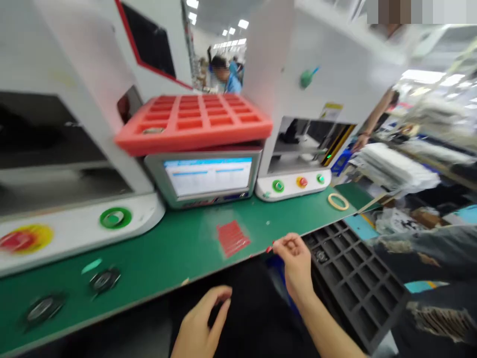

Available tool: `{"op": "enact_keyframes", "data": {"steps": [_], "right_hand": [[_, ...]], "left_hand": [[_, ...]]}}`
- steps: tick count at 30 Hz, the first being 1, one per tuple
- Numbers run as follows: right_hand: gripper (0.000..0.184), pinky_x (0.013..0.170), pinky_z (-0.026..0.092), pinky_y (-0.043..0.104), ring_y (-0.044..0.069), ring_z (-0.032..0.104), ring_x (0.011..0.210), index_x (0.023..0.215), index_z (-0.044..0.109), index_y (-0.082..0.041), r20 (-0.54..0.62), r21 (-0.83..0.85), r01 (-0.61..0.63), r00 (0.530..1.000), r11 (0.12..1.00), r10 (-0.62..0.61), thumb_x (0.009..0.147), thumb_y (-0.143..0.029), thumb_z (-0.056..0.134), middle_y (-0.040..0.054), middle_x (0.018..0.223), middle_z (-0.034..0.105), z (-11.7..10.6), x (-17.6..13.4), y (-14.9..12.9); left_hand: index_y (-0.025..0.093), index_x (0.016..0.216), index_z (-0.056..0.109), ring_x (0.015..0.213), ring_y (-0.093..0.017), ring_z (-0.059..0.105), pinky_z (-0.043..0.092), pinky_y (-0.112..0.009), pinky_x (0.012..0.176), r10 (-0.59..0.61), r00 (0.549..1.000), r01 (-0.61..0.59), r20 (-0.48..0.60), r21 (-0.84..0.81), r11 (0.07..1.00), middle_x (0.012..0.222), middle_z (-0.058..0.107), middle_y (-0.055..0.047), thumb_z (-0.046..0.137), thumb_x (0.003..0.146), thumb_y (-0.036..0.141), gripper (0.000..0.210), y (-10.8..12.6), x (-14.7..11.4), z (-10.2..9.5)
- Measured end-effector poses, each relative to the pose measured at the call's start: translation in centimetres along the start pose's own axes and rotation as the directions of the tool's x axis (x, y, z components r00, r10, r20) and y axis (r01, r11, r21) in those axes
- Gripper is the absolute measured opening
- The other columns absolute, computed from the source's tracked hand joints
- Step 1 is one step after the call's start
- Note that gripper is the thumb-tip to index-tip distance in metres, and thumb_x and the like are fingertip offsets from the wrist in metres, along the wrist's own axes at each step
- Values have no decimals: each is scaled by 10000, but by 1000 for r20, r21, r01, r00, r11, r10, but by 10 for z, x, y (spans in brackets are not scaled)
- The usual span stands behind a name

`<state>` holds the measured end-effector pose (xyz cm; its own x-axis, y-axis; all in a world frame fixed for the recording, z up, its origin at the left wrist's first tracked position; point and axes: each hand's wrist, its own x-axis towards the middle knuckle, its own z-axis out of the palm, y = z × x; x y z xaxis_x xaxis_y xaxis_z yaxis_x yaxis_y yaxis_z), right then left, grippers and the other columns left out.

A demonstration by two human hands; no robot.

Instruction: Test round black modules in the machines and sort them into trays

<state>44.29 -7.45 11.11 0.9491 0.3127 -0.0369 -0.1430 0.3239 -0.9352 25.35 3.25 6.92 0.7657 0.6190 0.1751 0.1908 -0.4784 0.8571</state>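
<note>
Just left of the right hand (296, 263), whose thumb and fingers are pinched together, a held red scrap (270, 248) juts toward the red sheet (233, 238), its long axis too blurred to tell. Beyond the scrap, the sheet lies flat on the bench (167, 248), nearer this hand than the left hand (203, 323), which is half open, nothing visible in its grip.

The right hand (298, 266) pinches a small red piece (269, 249).
</note>
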Motion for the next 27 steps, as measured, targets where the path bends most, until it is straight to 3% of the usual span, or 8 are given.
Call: {"op": "enact_keyframes", "data": {"steps": [4,7,14,27], "right_hand": [[444,632,541,209,89,631,596,775,570,-177,-14,33,-253,967,967,253,511,-254,919,-43,649,667,1,-14,26],[492,591,534,164,67,624,547,772,562,-171,-72,49,-361,929,931,364,465,-242,940,-58,605,655,-7,-19,49],[570,582,548,128,47,629,533,738,519,-189,-254,114,-343,897,932,361,379,-249,959,-89,594,647,-16,-6,78],[486,590,557,126,50,642,540,728,521,-181,-269,101,-400,871,911,412,473,-204,934,-81,598,630,-10,-2,93]], "left_hand": [[196,902,698,810,-190,749,612,-280,770,-173,979,178,-104,40,983,892,770,-54,536,920,331,211,5,-5,-16],[182,900,684,825,-179,744,599,-285,803,-271,952,274,-141,4,962,893,767,-56,535,914,300,191,0,-11,-17],[196,911,682,850,-181,735,587,-303,839,-326,940,321,-101,-56,945,912,762,-45,536,892,294,176,-9,-9,-8],[202,936,665,863,-162,724,564,-279,845,-330,942,328,-65,-50,943,933,753,-23,537,908,233,134,-11,-2,-5]]}}
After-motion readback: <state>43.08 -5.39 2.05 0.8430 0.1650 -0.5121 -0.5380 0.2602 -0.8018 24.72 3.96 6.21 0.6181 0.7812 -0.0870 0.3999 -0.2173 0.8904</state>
